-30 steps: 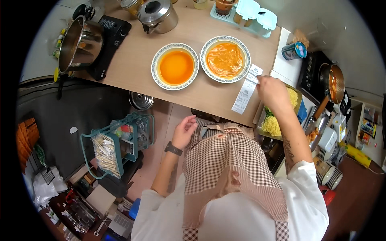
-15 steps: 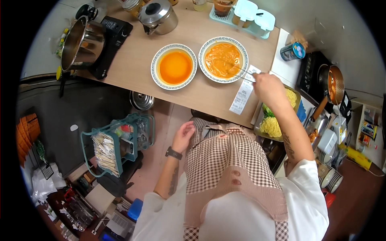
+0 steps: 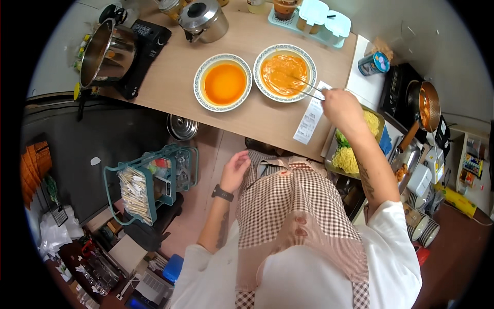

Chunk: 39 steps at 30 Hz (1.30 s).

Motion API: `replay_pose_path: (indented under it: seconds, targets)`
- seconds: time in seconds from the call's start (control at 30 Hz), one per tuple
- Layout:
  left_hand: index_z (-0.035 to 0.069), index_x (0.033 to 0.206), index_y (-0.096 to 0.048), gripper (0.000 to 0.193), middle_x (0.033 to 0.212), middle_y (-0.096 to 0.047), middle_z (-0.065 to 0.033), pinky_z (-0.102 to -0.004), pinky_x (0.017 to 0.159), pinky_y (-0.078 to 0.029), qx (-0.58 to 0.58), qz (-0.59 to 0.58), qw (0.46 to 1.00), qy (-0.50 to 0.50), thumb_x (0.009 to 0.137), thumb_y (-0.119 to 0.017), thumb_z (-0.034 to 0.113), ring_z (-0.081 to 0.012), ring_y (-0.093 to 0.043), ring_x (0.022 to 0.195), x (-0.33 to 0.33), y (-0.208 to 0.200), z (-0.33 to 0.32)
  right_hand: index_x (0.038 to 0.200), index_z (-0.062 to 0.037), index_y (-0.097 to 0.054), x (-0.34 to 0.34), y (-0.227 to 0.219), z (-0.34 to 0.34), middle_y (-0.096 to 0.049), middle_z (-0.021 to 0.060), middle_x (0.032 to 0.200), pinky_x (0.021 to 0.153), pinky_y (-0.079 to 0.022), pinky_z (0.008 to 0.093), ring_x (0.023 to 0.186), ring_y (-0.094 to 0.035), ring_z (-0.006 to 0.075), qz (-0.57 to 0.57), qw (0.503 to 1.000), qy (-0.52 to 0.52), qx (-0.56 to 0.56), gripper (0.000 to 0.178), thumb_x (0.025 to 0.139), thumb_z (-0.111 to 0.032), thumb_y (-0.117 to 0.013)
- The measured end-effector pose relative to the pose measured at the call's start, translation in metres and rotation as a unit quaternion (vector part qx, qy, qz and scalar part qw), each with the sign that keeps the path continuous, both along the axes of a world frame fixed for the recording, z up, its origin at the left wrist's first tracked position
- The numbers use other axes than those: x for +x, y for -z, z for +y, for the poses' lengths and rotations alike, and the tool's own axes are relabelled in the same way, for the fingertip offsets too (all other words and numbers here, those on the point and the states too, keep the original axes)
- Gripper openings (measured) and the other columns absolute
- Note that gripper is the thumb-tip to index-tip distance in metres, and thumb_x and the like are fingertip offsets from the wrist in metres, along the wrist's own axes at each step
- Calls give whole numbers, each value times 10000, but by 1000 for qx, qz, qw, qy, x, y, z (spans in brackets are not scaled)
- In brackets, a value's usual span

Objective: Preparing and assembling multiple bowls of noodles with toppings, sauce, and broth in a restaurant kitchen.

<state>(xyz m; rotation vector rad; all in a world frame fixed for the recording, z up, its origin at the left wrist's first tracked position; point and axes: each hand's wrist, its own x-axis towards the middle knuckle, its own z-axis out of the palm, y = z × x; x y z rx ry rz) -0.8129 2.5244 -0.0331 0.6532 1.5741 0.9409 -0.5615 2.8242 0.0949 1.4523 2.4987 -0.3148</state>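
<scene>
My right hand (image 3: 342, 109) is closed on a pair of thin chopsticks (image 3: 309, 84). Their tips reach into the orange soup in the right-hand bowl (image 3: 312, 85), where noodle-like streaks swirl on the surface. To its left stands a second patterned bowl (image 3: 197, 92) of smooth, clear orange broth. My left hand (image 3: 236, 172) hangs beside the checked apron (image 3: 288, 198), below the table edge, with loose fingers apart and nothing in them. A paper receipt (image 3: 309, 121) lies on the table beneath and beside my right hand.
A tray (image 3: 382, 135) of yellow noodles and greens sits right of the table. Beyond it is a pan (image 3: 431, 110) with a wooden handle. A large steel pot (image 3: 121, 54) stands far left, a lidded pot (image 3: 212, 28) at the back. Seasoning containers (image 3: 337, 27) line the rear.
The chopsticks have shifted within the right-hand bowl and their tips sit farther apart. The soup surface has swirled. My right hand has moved slightly up and left; my left hand stays nearly still.
</scene>
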Motion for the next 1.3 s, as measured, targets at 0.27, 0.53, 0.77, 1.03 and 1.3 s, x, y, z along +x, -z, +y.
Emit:
replay_pose_path:
  seconds: [0.27,0.53,0.77,1.03,1.3]
  targets:
    - [25,1271,-599,365,1133,-637,-92,-278,827,-523,29,9,996,87,938,-669,158,-155,-635,952,18,-37,45,907,7,-667,2,9,-1,-689,200,857,729,-554,465,809,-684,372,20,1000,1,-1,192,897,-89,-501]
    - [4,1304,-568,384,1139,-638,-88,-263,848,-511,38,13,987,158,949,-650,125,-124,-621,968,33,-46,63,871,-22,-687,0,6,-15,-702,198,880,742,-565,442,835,-701,343,44,998,-25,28,176,850,-71,-519]
    - [-9,1245,-605,365,1114,-642,-114,-287,786,-525,67,40,984,163,931,-670,165,-169,-644,953,41,-46,70,868,-36,-682,4,2,-20,-705,178,847,683,-568,447,784,-706,348,87,994,-35,51,175,860,-65,-509]
    - [-6,1263,-593,392,1041,-660,-105,-292,764,-534,97,86,937,325,919,-670,165,-175,-658,859,101,-68,126,1079,7,-597,12,21,-41,-685,169,883,671,-560,423,759,-693,340,158,984,19,84,246,880,-134,-564]
    - [-29,1352,-426,613,962,-682,-182,-397,799,-537,77,72,884,456,883,-682,271,-323,-668,861,197,-25,183,1181,6,-627,121,-19,-110,-695,196,983,776,-552,437,857,-686,352,262,938,226,25,349,915,-220,-631]
